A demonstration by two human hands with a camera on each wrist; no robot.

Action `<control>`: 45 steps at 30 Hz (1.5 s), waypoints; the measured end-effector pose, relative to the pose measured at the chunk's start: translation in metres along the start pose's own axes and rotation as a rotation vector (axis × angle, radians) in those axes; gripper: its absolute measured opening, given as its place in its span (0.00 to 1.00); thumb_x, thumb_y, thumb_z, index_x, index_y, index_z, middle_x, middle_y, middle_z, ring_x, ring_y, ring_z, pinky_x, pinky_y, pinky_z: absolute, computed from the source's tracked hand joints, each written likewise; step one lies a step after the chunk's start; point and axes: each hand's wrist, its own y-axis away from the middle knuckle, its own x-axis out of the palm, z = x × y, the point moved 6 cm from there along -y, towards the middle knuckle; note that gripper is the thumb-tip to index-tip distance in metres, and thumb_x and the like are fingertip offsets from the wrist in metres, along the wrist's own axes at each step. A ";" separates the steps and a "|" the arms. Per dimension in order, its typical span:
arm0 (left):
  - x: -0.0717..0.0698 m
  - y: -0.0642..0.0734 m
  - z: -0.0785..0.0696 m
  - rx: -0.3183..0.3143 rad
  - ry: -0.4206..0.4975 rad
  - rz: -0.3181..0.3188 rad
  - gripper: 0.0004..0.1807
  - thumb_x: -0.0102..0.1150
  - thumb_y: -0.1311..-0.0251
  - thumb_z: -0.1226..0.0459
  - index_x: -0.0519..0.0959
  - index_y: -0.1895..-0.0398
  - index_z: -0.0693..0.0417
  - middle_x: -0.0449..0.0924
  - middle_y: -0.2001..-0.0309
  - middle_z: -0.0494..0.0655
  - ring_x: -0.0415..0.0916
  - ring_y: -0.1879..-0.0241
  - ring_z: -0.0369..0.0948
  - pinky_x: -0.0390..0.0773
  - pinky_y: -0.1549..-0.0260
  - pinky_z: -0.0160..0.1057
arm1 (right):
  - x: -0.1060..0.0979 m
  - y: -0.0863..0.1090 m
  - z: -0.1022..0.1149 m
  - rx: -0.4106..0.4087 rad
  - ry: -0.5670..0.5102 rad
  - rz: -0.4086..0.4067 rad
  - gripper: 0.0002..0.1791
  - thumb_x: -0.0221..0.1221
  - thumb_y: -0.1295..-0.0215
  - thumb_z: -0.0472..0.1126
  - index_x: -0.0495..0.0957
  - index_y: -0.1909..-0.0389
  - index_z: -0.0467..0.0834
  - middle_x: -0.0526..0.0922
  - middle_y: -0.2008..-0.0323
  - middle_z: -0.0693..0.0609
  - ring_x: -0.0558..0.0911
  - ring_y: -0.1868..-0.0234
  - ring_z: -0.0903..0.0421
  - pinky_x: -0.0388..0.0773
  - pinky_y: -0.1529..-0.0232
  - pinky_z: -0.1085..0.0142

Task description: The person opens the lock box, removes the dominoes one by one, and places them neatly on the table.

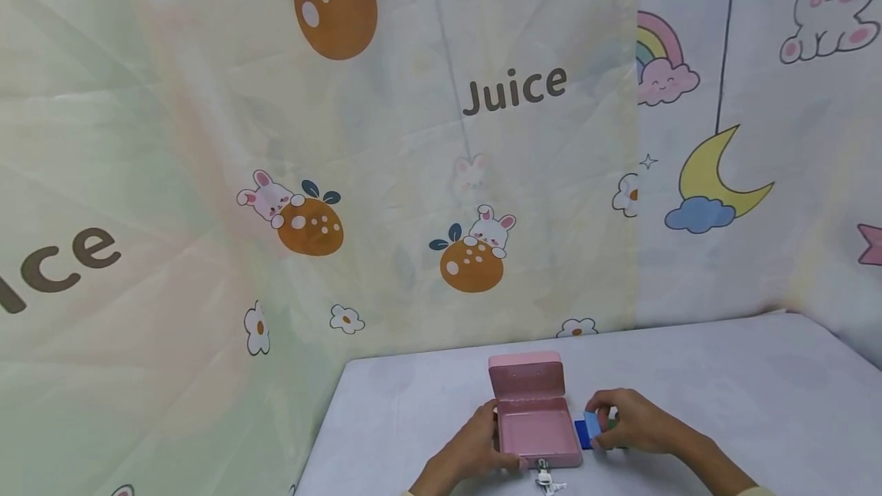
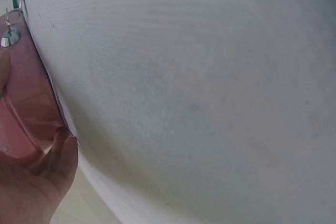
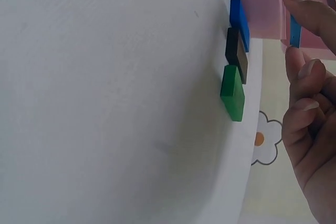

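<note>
A pink metal cash box [image 1: 540, 431] stands on the table with its lid [image 1: 527, 380] raised at the back. My left hand [image 1: 475, 442] grips its left side, thumb at the front corner and fingers along the side wall. Between thumb and fingertips, my right hand [image 1: 637, 421] pinches a light blue block [image 3: 295, 32], just right of the box and above the table. Below it, beside the box's right wall, lie a dark blue block [image 3: 239, 23], a black block [image 3: 236, 55] and a green block [image 3: 232, 94] in a row.
Keys on a ring [image 1: 549, 482] hang from the lock [image 2: 10, 36] at the box's front. A white cloth covers the table [image 1: 413, 389]. Behind and to the left hangs a printed curtain [image 1: 400, 113] with rabbits and oranges.
</note>
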 end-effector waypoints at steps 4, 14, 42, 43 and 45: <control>0.000 0.000 0.002 0.006 0.000 0.000 0.54 0.77 0.64 0.51 0.57 0.32 0.52 0.69 0.45 0.42 0.72 0.51 0.31 0.73 0.51 0.35 | -0.001 0.002 -0.005 0.035 -0.005 -0.002 0.25 0.74 0.58 0.47 0.78 0.59 0.42 0.74 0.74 0.52 0.73 0.73 0.56 0.72 0.76 0.67; 0.002 -0.001 0.002 0.053 0.000 0.005 0.54 0.76 0.63 0.50 0.57 0.32 0.52 0.68 0.43 0.43 0.72 0.50 0.30 0.73 0.51 0.33 | -0.010 0.008 -0.010 0.046 0.023 -0.042 0.27 0.75 0.60 0.47 0.78 0.59 0.42 0.73 0.74 0.53 0.72 0.69 0.55 0.69 0.75 0.68; 0.000 0.001 -0.003 0.050 -0.035 0.008 0.53 0.75 0.61 0.50 0.56 0.32 0.55 0.67 0.42 0.45 0.70 0.48 0.33 0.72 0.48 0.35 | -0.024 0.017 -0.035 0.100 0.009 -0.034 0.25 0.74 0.58 0.47 0.78 0.58 0.42 0.73 0.73 0.52 0.71 0.68 0.54 0.70 0.75 0.66; 0.000 0.001 -0.003 0.043 -0.046 0.008 0.53 0.75 0.61 0.49 0.56 0.32 0.54 0.67 0.42 0.45 0.70 0.48 0.32 0.72 0.48 0.35 | -0.024 0.017 -0.036 0.104 0.012 -0.034 0.26 0.74 0.58 0.47 0.78 0.58 0.42 0.73 0.73 0.52 0.71 0.68 0.54 0.70 0.75 0.66; 0.000 0.001 -0.003 0.030 -0.070 0.008 0.54 0.74 0.61 0.48 0.56 0.32 0.53 0.67 0.42 0.43 0.69 0.47 0.32 0.72 0.47 0.36 | -0.025 0.018 -0.039 0.107 0.014 -0.030 0.26 0.73 0.58 0.47 0.77 0.58 0.42 0.73 0.73 0.52 0.71 0.68 0.55 0.70 0.74 0.66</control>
